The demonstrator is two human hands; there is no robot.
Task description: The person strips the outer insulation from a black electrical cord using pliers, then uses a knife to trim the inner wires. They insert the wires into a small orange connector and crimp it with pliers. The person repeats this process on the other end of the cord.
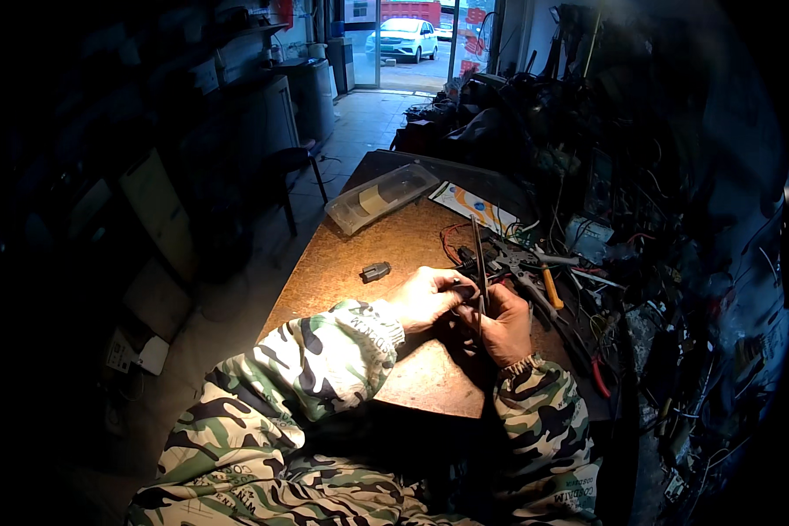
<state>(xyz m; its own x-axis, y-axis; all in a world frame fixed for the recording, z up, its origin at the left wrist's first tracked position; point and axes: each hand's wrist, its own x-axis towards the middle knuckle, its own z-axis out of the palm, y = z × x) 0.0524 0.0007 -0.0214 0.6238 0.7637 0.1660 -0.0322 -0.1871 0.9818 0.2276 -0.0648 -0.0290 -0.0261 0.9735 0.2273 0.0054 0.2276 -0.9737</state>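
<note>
Head view: left hand (pixel 422 299) pinches a small dark piece (pixel 468 292) between thumb and fingers, exact kind too small to tell; right hand (pixel 507 328) grips a long thin dark tool (pixel 479 256), roughly upright, right beside that piece. Contact between the two unclear. Both hands close together over the wooden bench (pixel 324 279), near its right side. Small black block (pixel 375 272) lies left of them, apart. Clear plastic box (pixel 342 209) farther back; yellow-handled tool (pixel 552 287) among clutter at right.
</note>
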